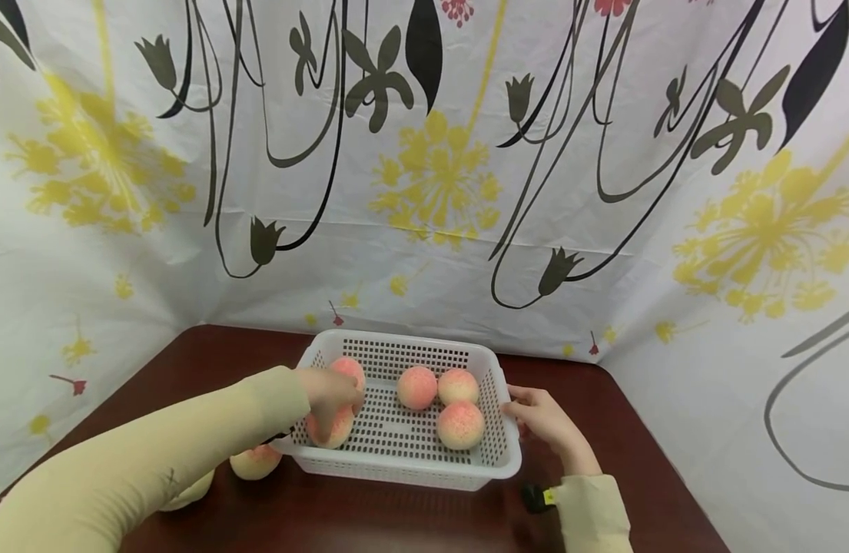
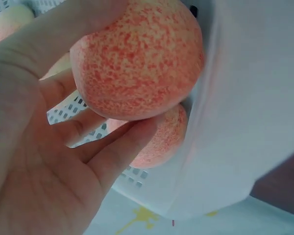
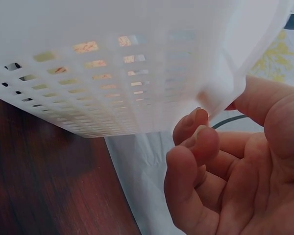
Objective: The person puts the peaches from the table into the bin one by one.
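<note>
A white perforated plastic basket [image 1: 396, 464] stands on the table with several pink-and-cream peaches in it. Inside its left end, my left hand [image 1: 327, 393] holds a peach [image 2: 142, 63], thumb on one side and fingers on the other. A second peach [image 2: 161, 139] lies just beyond those fingertips, near the basket wall. Three more peaches, among them a pinker one [image 1: 417, 387], sit towards the middle and right of the basket. My right hand [image 1: 545, 421] grips the basket's right rim, thumb over the edge and curled fingers outside, as the right wrist view shows.
Outside the basket, a peach [image 1: 256, 464] lies at its front left corner, and another rounded pale thing [image 1: 192, 491] is partly hidden by the left sleeve. The dark red table [image 1: 369, 514] meets a flower-printed white cloth [image 1: 410, 284] behind and at the sides.
</note>
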Demonstrator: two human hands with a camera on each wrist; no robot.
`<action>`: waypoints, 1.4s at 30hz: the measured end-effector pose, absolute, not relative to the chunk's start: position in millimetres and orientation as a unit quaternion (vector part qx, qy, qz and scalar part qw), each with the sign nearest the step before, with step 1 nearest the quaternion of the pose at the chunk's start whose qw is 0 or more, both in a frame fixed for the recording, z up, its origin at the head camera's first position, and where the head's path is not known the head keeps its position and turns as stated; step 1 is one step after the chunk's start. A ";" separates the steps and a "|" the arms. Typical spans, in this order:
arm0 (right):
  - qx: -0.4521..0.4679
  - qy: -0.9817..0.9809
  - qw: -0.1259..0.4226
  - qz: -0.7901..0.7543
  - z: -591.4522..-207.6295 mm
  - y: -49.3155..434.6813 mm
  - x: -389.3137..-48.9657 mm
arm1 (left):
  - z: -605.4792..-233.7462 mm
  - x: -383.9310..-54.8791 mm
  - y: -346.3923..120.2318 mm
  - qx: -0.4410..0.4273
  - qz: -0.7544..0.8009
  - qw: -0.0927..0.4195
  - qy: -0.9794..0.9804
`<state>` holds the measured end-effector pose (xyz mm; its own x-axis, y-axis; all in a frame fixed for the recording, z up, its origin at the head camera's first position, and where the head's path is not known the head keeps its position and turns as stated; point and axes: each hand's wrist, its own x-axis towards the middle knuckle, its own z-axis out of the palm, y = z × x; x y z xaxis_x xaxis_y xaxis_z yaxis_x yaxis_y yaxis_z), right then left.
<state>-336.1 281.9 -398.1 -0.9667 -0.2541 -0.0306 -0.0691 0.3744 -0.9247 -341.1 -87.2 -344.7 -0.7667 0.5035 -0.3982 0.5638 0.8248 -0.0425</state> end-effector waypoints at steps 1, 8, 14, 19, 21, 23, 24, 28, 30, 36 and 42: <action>-0.099 0.824 0.084 -0.551 -398.5 282.1 -335.8 | -344.7 -341.1 -86.5 0.284 -0.085 0.187 0.937; -0.103 0.820 0.096 -0.555 -403.2 285.7 -328.6 | -345.7 -334.9 -79.7 0.285 -0.116 0.169 0.936; -0.117 0.822 0.101 -0.548 -406.4 284.4 -325.8 | -348.6 -326.4 -80.1 0.273 -0.112 0.158 0.942; -0.114 0.822 0.094 -0.550 -405.6 282.8 -326.5 | -348.5 -326.1 -82.0 0.295 -0.128 0.143 0.936; -0.113 0.821 0.091 -0.552 -404.9 282.5 -328.0 | -347.2 -327.5 -82.8 0.301 -0.145 0.133 0.933; -0.113 0.821 0.089 -0.552 -404.3 281.9 -329.7 | -345.7 -329.3 -83.8 0.307 -0.163 0.126 0.929; -0.113 0.821 0.089 -0.552 -404.0 281.6 -330.6 | -344.9 -330.4 -84.2 0.310 -0.172 0.123 0.927; -0.112 0.823 0.086 -0.550 -403.1 280.8 -333.6 | -345.1 -336.9 -85.7 0.310 -0.189 0.123 0.924; -0.111 0.824 0.084 -0.550 -402.4 281.0 -334.5 | -345.7 -340.5 -85.9 0.309 -0.191 0.125 0.923; -0.113 0.824 0.079 -0.549 -399.4 283.4 -335.9 | -344.0 -347.0 -84.7 0.306 -0.165 0.129 0.929; -0.107 0.828 0.075 -0.546 -399.5 285.5 -338.1 | -338.7 -347.1 -84.3 0.289 -0.143 0.139 0.936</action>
<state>-338.1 285.5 -399.5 -0.9661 -0.2580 -0.0072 -0.0950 0.3814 -0.9195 -347.1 -84.3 -338.7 -0.7945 0.5009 -0.3433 0.5806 0.7922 -0.1879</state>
